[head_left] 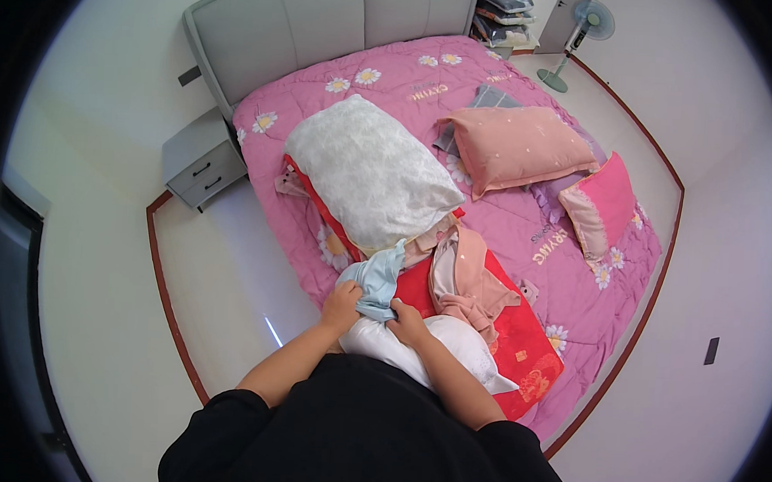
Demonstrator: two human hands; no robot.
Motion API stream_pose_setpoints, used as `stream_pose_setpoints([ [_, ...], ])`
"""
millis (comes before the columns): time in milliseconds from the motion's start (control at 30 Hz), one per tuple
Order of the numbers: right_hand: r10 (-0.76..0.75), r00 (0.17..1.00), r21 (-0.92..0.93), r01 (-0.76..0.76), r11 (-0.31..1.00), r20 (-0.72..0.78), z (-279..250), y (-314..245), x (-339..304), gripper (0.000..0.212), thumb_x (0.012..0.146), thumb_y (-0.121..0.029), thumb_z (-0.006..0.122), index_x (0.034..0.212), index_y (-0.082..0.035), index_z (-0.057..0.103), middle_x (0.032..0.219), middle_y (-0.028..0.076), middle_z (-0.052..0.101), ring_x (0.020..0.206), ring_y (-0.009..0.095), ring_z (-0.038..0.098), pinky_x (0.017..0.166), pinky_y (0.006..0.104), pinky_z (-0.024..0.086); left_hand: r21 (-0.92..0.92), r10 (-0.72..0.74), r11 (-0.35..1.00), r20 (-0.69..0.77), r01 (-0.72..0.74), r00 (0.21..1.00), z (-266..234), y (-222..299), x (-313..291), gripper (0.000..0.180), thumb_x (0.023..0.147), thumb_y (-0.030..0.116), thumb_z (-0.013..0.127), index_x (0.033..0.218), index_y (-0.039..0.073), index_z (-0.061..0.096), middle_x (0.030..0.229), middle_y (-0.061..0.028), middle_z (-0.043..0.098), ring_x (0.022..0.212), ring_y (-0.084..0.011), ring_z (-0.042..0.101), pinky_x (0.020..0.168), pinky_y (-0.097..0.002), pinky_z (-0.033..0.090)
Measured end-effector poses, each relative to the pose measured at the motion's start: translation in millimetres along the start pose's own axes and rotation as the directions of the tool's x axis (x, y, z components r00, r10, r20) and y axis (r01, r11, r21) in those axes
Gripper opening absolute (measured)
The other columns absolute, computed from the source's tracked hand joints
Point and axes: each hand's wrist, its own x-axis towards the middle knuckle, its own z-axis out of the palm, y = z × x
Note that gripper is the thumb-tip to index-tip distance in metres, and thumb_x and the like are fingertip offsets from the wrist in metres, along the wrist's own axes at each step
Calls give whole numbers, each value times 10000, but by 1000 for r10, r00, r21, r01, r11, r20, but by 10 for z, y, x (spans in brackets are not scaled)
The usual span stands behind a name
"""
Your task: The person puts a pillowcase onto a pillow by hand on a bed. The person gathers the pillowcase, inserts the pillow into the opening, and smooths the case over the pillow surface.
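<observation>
A light blue cloth, probably a pillowcase [377, 280], is bunched between my hands at the near edge of the bed. My left hand [342, 306] is closed on its left side, and my right hand [409, 323] pinches its lower right edge. Under the cloth and my right forearm lies a white pillow [466, 346], partly hidden by my arm and body. A crumpled peach pillowcase [471, 275] lies just beyond my right hand on a flat red piece of bedding [519, 350].
A large pale patterned pillow [367, 171] rests on the pink floral bed cover [393, 73]. To the right are a peach pillow [524, 148] and a pink cushion [607, 203]. A grey headboard [331, 23], nightstand [202, 160] and standing fan [592, 22] surround the bed.
</observation>
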Motion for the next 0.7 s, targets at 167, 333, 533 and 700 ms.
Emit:
stream_pose_setpoints([
  [167,11,999,44,-9,999,-31,-28,67,-63,249,670,-44,549,910,11,512,726,187,533,673,294,542,621,337,425,-39,38,998,-34,-39,999,63,-254,36,197,665,-6,495,856,12,536,934,-136,543,897,-330,518,740,-395,438],
  [333,67,991,134,-51,990,-116,-90,127,-187,195,703,10,523,898,10,517,700,100,528,652,158,511,597,287,416,-24,50,998,-125,-53,991,239,-322,34,245,686,-16,474,928,12,501,944,-174,560,892,-364,531,736,-426,438],
  [533,375,919,431,-293,853,-118,-237,187,-256,153,745,56,493,869,-22,538,779,4,532,699,71,484,624,198,394,-177,-215,948,259,265,942,425,-196,150,251,714,34,510,960,48,467,856,-219,576,820,-419,542,687,-481,427],
  [700,299,816,494,-20,869,-494,-360,117,-76,82,789,7,496,857,-22,530,805,-16,528,733,53,457,667,181,360,-391,-182,899,77,197,980,393,57,559,248,711,99,548,941,49,470,807,-231,580,780,-422,548,663,-477,428],
])
